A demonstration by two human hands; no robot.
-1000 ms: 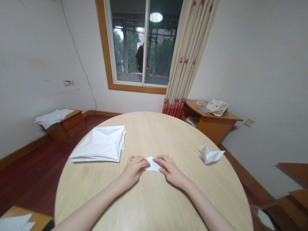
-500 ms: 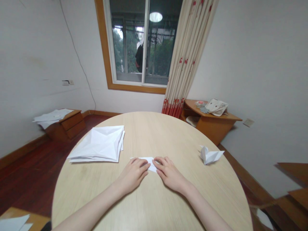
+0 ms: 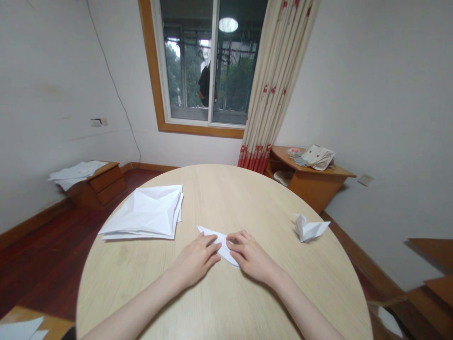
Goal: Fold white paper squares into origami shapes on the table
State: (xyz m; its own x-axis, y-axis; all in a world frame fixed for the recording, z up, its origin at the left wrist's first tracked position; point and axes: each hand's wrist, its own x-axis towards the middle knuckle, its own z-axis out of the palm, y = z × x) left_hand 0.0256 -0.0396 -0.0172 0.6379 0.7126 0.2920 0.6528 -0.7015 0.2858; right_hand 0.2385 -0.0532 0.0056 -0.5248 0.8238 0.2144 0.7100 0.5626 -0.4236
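A folded white sheet of paper (image 3: 223,245) lies slantwise on the table in front of me, its narrow tip pointing to the far left. My left hand (image 3: 202,257) grips its left side, fingers curled over the paper and pressing on it. On the opposite side, my right hand (image 3: 249,252) has the paper's right edge between thumb and fingers. Parts of the paper are hidden under both hands.
A stack of creased white paper (image 3: 145,212) rests at the left of the round wooden table (image 3: 219,307). Toward the right edge stands a folded paper figure (image 3: 309,230). Beyond the table are a low drawer cabinet (image 3: 102,184) and a corner desk (image 3: 307,182).
The folded paper has turned between my hands: its left tip now points farther away and its right end comes nearer to me. My hands have shifted only slightly.
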